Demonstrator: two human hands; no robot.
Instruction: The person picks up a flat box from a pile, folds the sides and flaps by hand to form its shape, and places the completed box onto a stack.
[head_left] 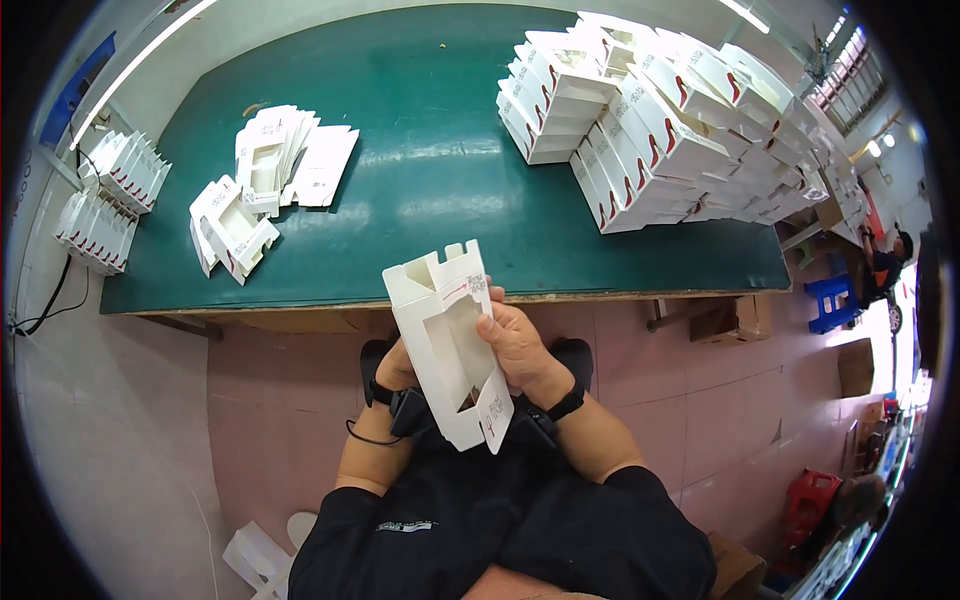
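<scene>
Both hands held a white carton (447, 340) above the lap, before the green table (420, 190). Right hand (517, 345) pinched its edge, thumb on the window panel; left hand (396, 368) gripped behind, mostly hidden. Folding cleanly probably needed creases pressed squarely.

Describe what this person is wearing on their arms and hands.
Both hands are bare, no gloves. The left hand and right hand each have a black band at the wrist carrying a small black device; a thin black cable loops from the left one. The forearms are bare, with black sleeves ending near the elbows.
</scene>
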